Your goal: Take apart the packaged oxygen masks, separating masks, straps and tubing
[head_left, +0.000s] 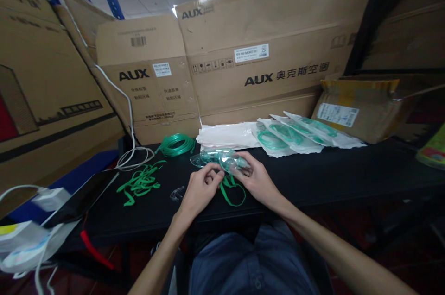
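Observation:
My right hand (259, 181) is closed around a clear plastic breathing mask (229, 161), tilted above the black tabletop. A green elastic strap (239, 203) hangs in a loop below the mask. My left hand (200, 191) is pinched at the mask's near edge, where the strap runs to its fingertips; the exact grip is partly hidden. Right behind my left hand lie more clear masks (200, 160). To its left are small clear plastic pieces (177, 194) and a tangled pile of green straps (141, 183).
Behind sit a coil of green tubing (178, 146), a stack of white pouches (227, 136) and several filled pouches (274, 140). Cardboard boxes (222, 72) wall the back; a taped carton (354, 109) stands right. At left are a phone-like dark slab (81, 195), chargers (52, 198) and white cables.

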Action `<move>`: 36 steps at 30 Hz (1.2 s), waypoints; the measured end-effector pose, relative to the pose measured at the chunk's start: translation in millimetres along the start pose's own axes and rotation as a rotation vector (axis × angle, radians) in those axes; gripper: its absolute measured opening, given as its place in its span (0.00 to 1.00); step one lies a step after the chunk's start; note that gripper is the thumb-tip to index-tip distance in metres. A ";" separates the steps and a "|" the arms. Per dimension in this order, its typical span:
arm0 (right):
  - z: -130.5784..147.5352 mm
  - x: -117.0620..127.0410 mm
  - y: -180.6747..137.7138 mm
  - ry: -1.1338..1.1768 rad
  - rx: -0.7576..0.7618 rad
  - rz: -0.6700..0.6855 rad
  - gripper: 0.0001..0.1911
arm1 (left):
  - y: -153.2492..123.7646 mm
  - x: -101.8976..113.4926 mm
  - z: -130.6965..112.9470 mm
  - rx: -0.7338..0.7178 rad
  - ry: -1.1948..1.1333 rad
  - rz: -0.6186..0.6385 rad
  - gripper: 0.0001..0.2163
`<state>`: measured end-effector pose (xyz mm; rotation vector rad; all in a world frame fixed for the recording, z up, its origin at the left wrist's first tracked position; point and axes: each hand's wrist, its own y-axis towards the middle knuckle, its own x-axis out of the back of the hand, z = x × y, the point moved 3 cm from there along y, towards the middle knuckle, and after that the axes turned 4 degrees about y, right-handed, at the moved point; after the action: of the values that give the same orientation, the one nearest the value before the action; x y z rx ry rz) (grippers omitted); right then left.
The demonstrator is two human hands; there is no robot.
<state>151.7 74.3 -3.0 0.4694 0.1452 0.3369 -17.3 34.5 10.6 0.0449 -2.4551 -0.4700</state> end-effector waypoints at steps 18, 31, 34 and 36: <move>17.0 -4.0 -7.4 -0.329 0.205 0.028 0.13 | 0.7 -0.4 2.3 -0.013 -0.020 -0.037 0.12; 15.7 -5.1 -8.2 -0.288 0.200 0.059 0.13 | 1.9 3.1 1.8 -0.063 -0.076 -0.080 0.12; 16.0 -5.0 -8.0 -0.293 0.193 0.040 0.13 | 1.2 0.5 5.3 -0.010 -0.115 -0.043 0.14; 15.8 -4.9 -7.8 -0.291 0.189 0.034 0.13 | 0.9 -0.4 6.8 0.000 -0.126 -0.026 0.15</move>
<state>152.7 59.4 7.6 0.7034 -0.1155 0.2859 -20.9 37.6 5.6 0.0482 -2.5804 -0.4976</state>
